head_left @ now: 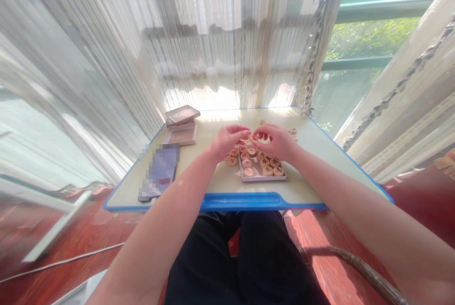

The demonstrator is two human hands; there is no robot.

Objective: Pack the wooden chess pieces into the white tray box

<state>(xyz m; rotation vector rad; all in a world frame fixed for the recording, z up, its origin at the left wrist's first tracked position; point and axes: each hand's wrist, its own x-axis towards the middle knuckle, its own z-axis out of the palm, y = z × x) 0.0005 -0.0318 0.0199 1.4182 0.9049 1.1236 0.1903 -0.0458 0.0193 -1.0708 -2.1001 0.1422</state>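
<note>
Both hands meet over a heap of round wooden game pieces near the middle of the bench. Left hand [227, 141] comes in from seven o'clock, fingers curled and pinched together at their tips just above the pieces; whether a piece sits between those fingertips cannot be told. Right hand [275, 141] comes in from four o'clock, its fingers bent and its fingertips almost touching those of the left hand; a glimpse of red shows under its fingers, yet whether it grips a piece cannot be told either.

Wooden game pieces [263, 162], pale discs with red or dark characters, lie below and between the hands. Some sit in rows inside a shallow white tray [261, 178] at six o'clock from the hands; others lie loose on the bench just beside the tray at its nine o'clock edge. A few more pieces [292, 131] lie apart at two o'clock from the right hand.

Pale, blue-rimmed, the bench [320, 162] rests across the person's lap. At ten o'clock from the hands stands an open box [180, 133] with its lid [182, 114] propped on top. A blurred dark flat object [159, 172] lies at eight o'clock, near the bench's left edge. Sheer curtains [199, 34] hang behind.
</note>
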